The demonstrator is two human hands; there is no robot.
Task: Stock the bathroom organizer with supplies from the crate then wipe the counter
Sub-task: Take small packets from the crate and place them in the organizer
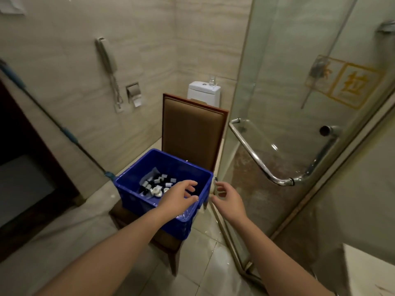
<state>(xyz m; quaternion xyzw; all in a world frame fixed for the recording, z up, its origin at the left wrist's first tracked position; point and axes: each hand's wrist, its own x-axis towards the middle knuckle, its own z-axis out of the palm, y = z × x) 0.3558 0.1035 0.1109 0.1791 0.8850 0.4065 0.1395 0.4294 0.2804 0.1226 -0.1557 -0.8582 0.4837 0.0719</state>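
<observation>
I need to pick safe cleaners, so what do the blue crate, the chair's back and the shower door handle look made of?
Blue crate: moulded plastic, by its even glossy colour and ribbed walls. Chair back: brown padded upholstery, perhaps leatherette or fabric, in a reddish varnished wood frame. Shower door handle: polished metal, likely chromed, judging by its mirror-like highlights.

1. We are holding our left hand (180, 197) stretched forward and down, palm down, fingers loosely spread, gripping nothing.
2. We are holding our right hand (229, 197) just beside it, fingers loosely curled, empty.
</observation>
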